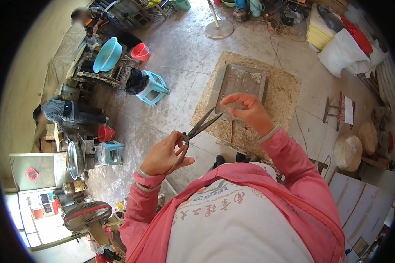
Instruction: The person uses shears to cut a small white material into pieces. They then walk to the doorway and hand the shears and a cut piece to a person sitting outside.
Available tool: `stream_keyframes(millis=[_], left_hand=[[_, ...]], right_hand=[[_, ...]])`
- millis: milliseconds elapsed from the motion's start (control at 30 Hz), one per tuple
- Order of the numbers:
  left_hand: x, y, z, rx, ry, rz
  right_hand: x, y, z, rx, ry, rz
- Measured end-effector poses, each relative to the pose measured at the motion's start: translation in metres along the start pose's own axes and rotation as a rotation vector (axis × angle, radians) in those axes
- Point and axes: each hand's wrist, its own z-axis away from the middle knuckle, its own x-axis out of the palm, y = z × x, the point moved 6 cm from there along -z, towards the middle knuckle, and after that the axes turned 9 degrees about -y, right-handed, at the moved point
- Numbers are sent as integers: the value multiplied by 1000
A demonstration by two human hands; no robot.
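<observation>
My left hand is closed round the handles of dark metal scissors. Their blades are spread and point away to the right. Close to the blade tips is my right hand, its fingers bent and drawn together. Something small and pale seems to be at those fingertips, too small to make out. Beyond and below the hands, a grey rectangular tray lies on a square, straw-coloured board. Pale scraps are scattered over the board, and a few lie in the tray.
At the left, two people work beside a light-blue basin and a metal pan. Blue plastic stools and a red bucket stand nearby. A fan is at lower left. White sacks and a small wooden stool are to the right.
</observation>
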Motion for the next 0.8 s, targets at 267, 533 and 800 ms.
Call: stream_keyframes(millis=[267,533,800], left_hand=[[61,-57,-30,-133,-7,326],[136,-37,-88,-174,-80,846],[184,-48,-136,-133,33,1055]], right_hand=[[-34,18,35,-245,239,737],[-51,90,73,134,331,657],[-24,109,80,20,215,1170]])
